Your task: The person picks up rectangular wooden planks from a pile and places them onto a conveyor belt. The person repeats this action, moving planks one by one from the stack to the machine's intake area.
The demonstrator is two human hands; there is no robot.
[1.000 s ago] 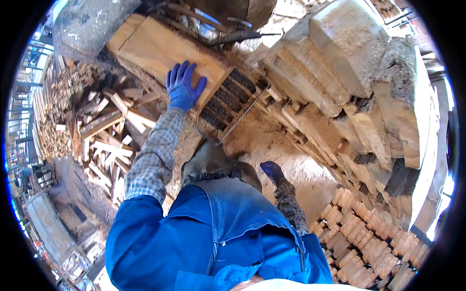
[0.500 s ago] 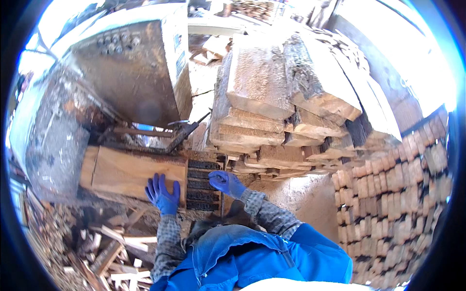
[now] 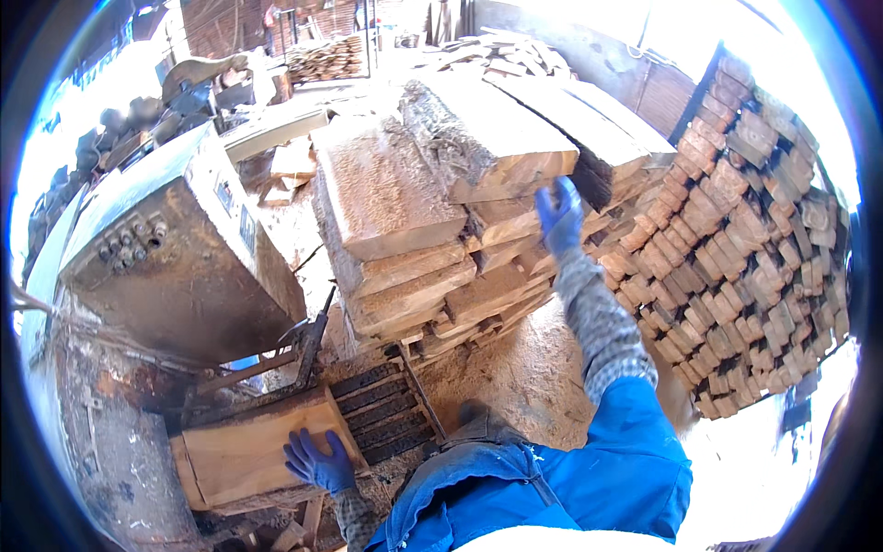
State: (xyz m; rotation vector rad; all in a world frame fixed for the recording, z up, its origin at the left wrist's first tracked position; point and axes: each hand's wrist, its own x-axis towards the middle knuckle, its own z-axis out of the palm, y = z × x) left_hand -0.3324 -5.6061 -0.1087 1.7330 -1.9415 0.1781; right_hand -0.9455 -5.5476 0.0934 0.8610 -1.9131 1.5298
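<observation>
The left hand, in a blue glove, lies flat with fingers spread on a wooden board that rests beside the ridged metal rollers, under the big grey machine housing. The right hand reaches up with open fingers to the end of a thick slab on the stack of sawn slabs; it probably touches the slab, but this is not clear. A wall of stacked short blocks stands close on the right.

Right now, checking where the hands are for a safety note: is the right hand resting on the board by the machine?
No, the right hand reaches the stacked slabs; the left hand rests on that board.
</observation>
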